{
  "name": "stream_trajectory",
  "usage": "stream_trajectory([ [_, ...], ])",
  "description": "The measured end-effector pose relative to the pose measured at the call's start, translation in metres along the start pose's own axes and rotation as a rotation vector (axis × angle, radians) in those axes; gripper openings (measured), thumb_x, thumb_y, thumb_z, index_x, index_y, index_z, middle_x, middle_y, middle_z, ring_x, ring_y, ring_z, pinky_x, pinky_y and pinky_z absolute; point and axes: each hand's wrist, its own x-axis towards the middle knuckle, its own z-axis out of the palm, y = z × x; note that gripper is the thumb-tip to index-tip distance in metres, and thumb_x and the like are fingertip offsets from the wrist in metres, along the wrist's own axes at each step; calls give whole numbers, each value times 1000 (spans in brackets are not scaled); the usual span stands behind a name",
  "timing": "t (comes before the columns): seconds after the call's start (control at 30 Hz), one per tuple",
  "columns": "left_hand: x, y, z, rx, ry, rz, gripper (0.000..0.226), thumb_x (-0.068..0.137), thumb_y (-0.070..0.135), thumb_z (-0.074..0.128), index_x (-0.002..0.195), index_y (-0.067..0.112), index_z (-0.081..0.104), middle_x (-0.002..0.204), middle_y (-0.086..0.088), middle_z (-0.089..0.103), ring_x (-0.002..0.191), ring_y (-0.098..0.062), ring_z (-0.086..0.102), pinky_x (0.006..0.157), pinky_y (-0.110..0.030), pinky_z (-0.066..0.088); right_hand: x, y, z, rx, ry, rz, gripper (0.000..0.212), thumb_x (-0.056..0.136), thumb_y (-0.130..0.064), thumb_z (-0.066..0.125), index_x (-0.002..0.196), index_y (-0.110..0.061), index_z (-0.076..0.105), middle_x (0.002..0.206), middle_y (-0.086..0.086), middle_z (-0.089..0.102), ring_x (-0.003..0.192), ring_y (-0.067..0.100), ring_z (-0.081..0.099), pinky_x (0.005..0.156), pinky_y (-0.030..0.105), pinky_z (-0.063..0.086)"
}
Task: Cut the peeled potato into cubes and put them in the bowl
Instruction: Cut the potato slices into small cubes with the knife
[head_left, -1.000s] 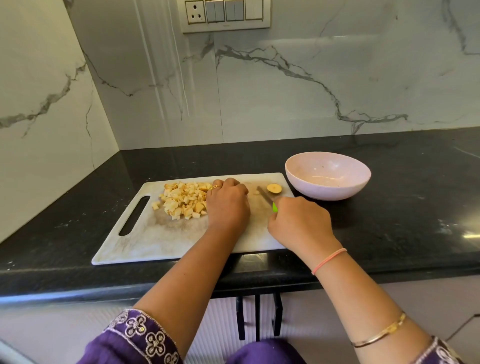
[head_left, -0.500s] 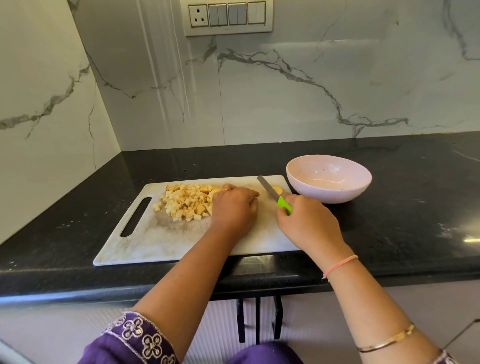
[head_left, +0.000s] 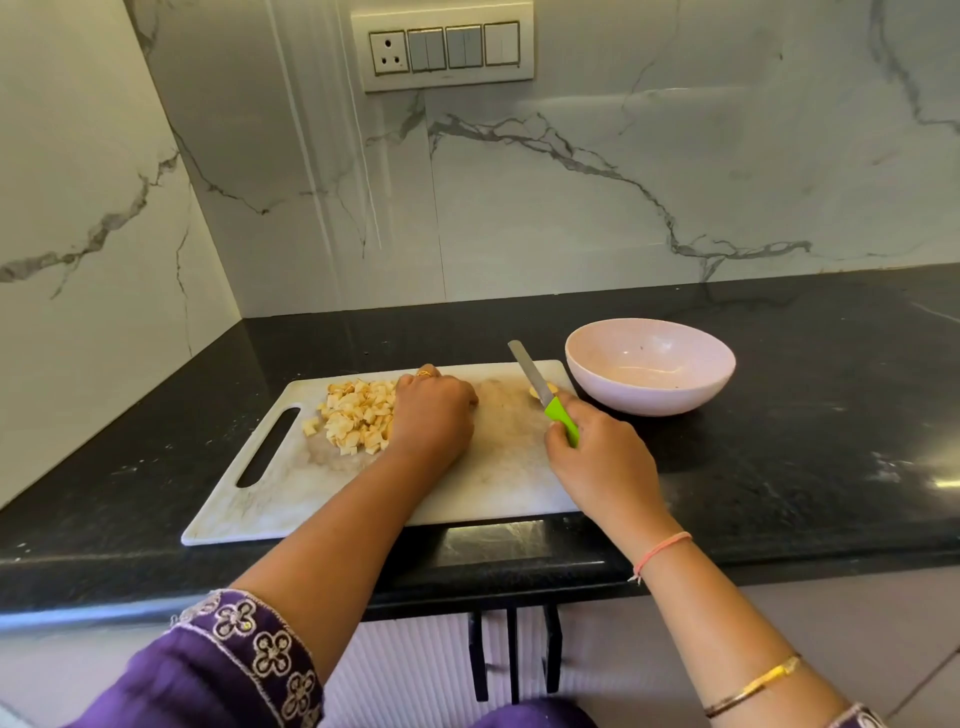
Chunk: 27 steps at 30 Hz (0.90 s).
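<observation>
A heap of pale yellow potato cubes (head_left: 354, 418) lies on the left half of the white cutting board (head_left: 498, 483). My left hand (head_left: 434, 415) rests against the heap's right side with its fingers curled over the cubes. My right hand (head_left: 597, 457) grips the green handle of a knife (head_left: 543, 392); the blade points up and away over the board's far right corner. A small potato end piece (head_left: 551, 388) lies there, partly hidden by the blade. The pink bowl (head_left: 649, 397) stands just right of the board, with no cubes in it.
The board lies on a black stone counter (head_left: 805, 441) whose front edge runs just below it. Marble walls close the back and left side, with a switch panel (head_left: 447, 49) high on the back wall.
My left hand slid left against the cube heap. My right hand lifted the knife off the board, and its blade now points up over the end piece. The view has shifted slightly.
</observation>
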Motion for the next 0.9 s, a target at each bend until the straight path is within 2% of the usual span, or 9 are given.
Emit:
stream_trajectory([
  [0.13, 4, 0, -6, -35, 9, -35, 28, 96, 18, 48, 115, 25, 67, 117, 2, 65, 115, -20, 46, 97, -34, 35, 2, 5, 1, 36, 33, 1, 42, 94, -26, 41, 134, -35, 50, 64, -2, 56, 62, 20, 52, 51, 29, 35],
  [0.3, 6, 19, -7, -156, 35, 10, 34, 91, 7, 46, 113, 19, 68, 118, -1, 65, 111, -20, 51, 91, -30, 40, 1, 4, 2, 140, 32, 32, 31, 93, -21, 44, 120, -30, 59, 64, 1, 58, 63, 23, 55, 56, 37, 44],
  [0.4, 11, 37, -4, -280, 15, 6, 34, 93, 16, 46, 123, 15, 62, 125, -4, 62, 115, -21, 52, 93, -31, 41, 4, 5, 3, 193, 49, 62, 19, 92, -20, 46, 101, -30, 61, 62, 0, 56, 64, 26, 55, 54, 33, 40],
  [0.47, 14, 49, -1, -376, -42, -16, 39, 93, 27, 51, 129, 16, 57, 128, -5, 59, 117, -22, 54, 94, -32, 42, 4, 6, 3, 210, 56, 65, 16, 92, -20, 47, 96, -27, 61, 62, -2, 55, 64, 25, 54, 54, 31, 38],
  [0.53, 18, 58, 4, -448, -109, -35, 37, 90, 29, 55, 124, 15, 59, 122, -7, 62, 111, -24, 57, 89, -34, 46, 4, 6, 2, 211, 59, 62, 17, 92, -21, 47, 97, -25, 62, 61, -4, 54, 62, 21, 52, 52, 30, 36],
  [0.63, 22, 64, 8, -461, -138, -34, 14, 89, 25, 54, 90, 11, 59, 99, -12, 65, 94, -30, 59, 70, -32, 42, 3, 6, 3, 212, 65, 52, 15, 93, -21, 46, 95, -24, 60, 60, -7, 51, 60, 17, 50, 48, 26, 33],
  [0.67, 22, 65, 8, -469, -136, -34, 13, 88, 23, 54, 85, 11, 58, 96, -14, 64, 92, -32, 59, 67, -31, 39, 3, 6, 3, 215, 67, 53, 15, 93, -21, 46, 96, -24, 61, 60, -7, 51, 60, 17, 50, 48, 26, 33],
  [0.8, 21, 66, 6, -564, -102, -35, 7, 86, 20, 60, 82, 18, 54, 96, -14, 66, 89, -30, 59, 65, -29, 36, 4, 9, 2, 231, 72, 68, 16, 93, -21, 47, 98, -21, 63, 62, -7, 52, 62, 18, 51, 50, 28, 34],
  [0.9, 21, 63, 12, -647, -58, -61, 13, 87, 16, 61, 99, 14, 60, 99, -7, 67, 90, -24, 61, 72, -28, 46, 4, 9, 0, 246, 78, 67, 16, 93, -20, 47, 97, -20, 63, 66, -5, 56, 66, 22, 54, 55, 32, 41],
])
